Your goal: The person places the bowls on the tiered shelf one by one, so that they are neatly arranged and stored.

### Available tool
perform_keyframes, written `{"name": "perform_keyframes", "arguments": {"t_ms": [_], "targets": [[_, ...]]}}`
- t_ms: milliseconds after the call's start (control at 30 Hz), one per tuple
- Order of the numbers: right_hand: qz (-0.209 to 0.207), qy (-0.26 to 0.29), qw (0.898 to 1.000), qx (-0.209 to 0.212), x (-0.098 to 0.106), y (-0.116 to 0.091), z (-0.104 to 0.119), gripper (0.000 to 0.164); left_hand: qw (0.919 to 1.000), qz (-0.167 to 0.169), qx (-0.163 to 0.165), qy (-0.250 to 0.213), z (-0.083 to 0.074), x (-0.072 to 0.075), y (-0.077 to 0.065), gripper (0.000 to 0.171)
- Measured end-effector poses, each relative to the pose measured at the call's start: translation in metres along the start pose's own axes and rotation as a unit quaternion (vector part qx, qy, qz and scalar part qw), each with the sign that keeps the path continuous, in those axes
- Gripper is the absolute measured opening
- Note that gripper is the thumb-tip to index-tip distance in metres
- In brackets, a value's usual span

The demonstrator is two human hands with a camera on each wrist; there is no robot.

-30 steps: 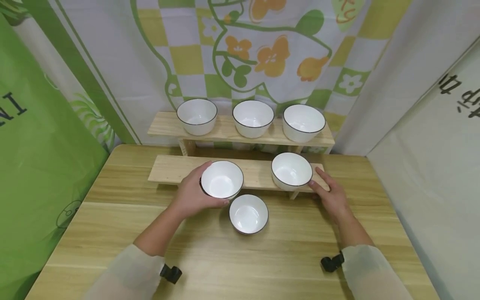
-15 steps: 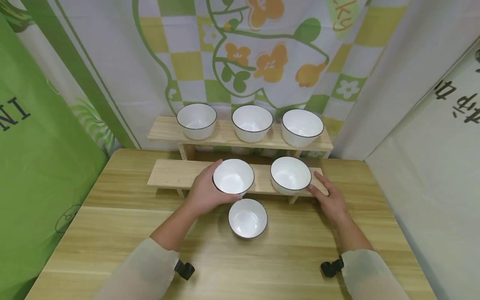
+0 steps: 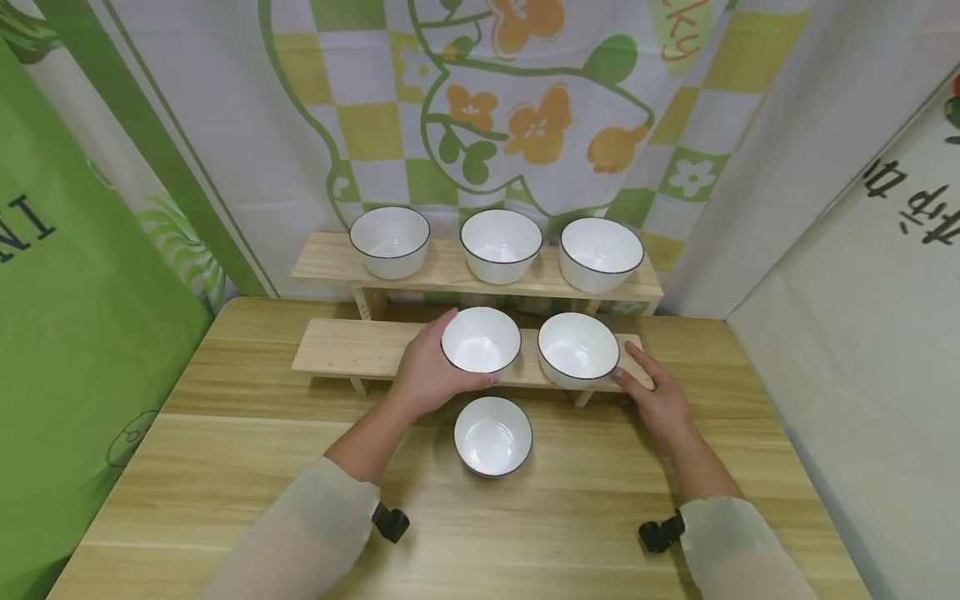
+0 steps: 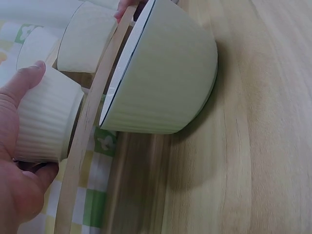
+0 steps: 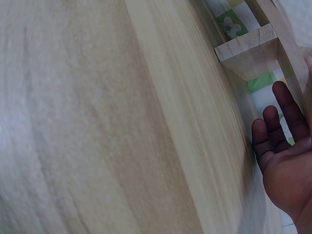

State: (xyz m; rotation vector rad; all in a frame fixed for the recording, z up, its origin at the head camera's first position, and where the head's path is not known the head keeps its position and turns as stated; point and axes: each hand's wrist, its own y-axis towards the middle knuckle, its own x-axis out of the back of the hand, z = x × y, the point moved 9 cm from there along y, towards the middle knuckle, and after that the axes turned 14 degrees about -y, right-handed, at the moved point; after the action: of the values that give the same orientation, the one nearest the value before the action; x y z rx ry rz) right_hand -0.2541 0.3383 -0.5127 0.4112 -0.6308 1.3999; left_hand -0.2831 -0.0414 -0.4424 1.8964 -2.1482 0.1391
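Note:
In the head view my left hand [image 3: 438, 367] grips a white, dark-rimmed bowl [image 3: 482, 340], thumb along its near side and fingers round its left. That bowl is at the lower wooden shelf [image 3: 345, 346], left of a second bowl [image 3: 578, 348]. The left wrist view shows the gripped bowl's ribbed side [image 4: 48, 117] close over the shelf edge. My right hand [image 3: 660, 400] is at the shelf's right end, thumb by the second bowl. Its other fingers [image 5: 287, 112] reach out loosely under the shelf in the right wrist view. Another bowl [image 3: 492, 437] stands on the table in front.
Behind, a higher wooden shelf [image 3: 318, 257] carries three matching bowls, the left [image 3: 390, 243], middle [image 3: 501, 247] and right [image 3: 602, 256]. Both shelves stand on a wood-grain table [image 3: 225, 467]. A patterned curtain [image 3: 375, 125] hangs right behind them.
My left hand has carried its bowl rightward and slightly back along the lower shelf, closer to the second bowl. The right hand has stayed at the shelf's end.

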Motion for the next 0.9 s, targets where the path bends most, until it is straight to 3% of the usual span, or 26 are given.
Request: {"name": "perform_keyframes", "arguments": {"t_ms": [600,900], "targets": [[0.007,0.007,1.0,-0.003,-0.003,0.003,-0.002,0.076,0.9999,0.003,0.004,0.009,-0.001,-0.011,0.009,0.127],[0.002,0.007,1.0,-0.003,-0.001,0.002,-0.001,0.077,0.9995,0.03,-0.004,0.003,-0.005,-0.018,0.008,0.129]]}}
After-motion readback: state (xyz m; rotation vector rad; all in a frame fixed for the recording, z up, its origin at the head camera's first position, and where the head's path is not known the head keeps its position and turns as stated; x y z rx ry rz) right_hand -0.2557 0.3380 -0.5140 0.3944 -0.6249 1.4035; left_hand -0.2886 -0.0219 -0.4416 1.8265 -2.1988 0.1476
